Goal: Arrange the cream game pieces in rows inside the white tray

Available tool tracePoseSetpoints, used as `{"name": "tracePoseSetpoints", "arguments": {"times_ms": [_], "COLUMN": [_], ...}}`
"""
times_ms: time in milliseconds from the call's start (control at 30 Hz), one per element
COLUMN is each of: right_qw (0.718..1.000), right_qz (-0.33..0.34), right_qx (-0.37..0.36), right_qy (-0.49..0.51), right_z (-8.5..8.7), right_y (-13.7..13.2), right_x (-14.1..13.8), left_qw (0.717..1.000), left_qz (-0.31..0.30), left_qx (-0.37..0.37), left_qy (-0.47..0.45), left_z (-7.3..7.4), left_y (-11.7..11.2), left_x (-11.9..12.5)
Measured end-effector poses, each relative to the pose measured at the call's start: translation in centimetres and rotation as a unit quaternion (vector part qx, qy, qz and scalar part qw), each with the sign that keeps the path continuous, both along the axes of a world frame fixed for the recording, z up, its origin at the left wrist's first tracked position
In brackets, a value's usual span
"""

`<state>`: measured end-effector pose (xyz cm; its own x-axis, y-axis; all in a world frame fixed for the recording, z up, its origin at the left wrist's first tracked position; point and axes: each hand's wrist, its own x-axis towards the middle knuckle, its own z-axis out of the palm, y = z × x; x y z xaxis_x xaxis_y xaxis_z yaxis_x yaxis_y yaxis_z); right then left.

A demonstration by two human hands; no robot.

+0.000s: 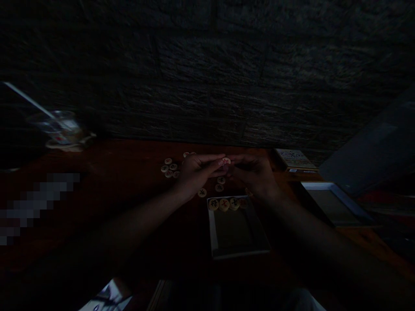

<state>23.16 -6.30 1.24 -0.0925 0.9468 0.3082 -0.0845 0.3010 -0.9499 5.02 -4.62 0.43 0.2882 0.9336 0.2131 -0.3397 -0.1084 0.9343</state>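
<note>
Both hands meet over the far part of the table, fingertips together around a round Chinese chess piece (226, 161) with a red character. My left hand (197, 172) is closed on it from the left. My right hand (256, 172) pinches from the right; whether it grips a second piece beneath is too dark to tell. Below the hands lies an open shallow box (231, 235), with a row of chess pieces (224, 204) along its far end. Loose pieces (219, 187) lie between hands and box, one (202, 192) just left of them. Several more (168, 168) sit left of my left hand.
A clear cup (65, 127) with a straw stands at the far left. On the right are a flat printed box (295, 159) and an open tray or lid (333, 203). A dark stone wall (207, 73) rises behind the wooden table (129, 164).
</note>
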Motion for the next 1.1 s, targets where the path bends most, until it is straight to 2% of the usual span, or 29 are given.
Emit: {"name": "tracePoseSetpoints", "arguments": {"times_ms": [267,600,867,1100], "right_qw": [1.000,0.999,0.999,0.998], "right_qz": [-0.003,-0.012,-0.016,-0.037], "right_qx": [-0.027,-0.018,0.005,-0.002], "right_qy": [-0.007,-0.041,-0.038,-0.041], "right_z": [0.5,0.7,1.0,0.9], "right_y": [-0.3,-0.5,-0.6,-0.5], "right_x": [-0.2,-0.3,-0.1,0.0], "left_qw": [0.999,1.000,0.999,1.000], "left_qz": [0.013,-0.011,-0.030,0.010], "left_qx": [0.023,-0.010,0.000,0.015], "left_qy": [0.034,-0.005,-0.015,0.025], "left_z": [0.2,0.3,0.0,-0.1], "left_y": [-0.2,0.3,0.6,0.7], "left_x": [-0.2,-0.2,-0.2,-0.4]}}
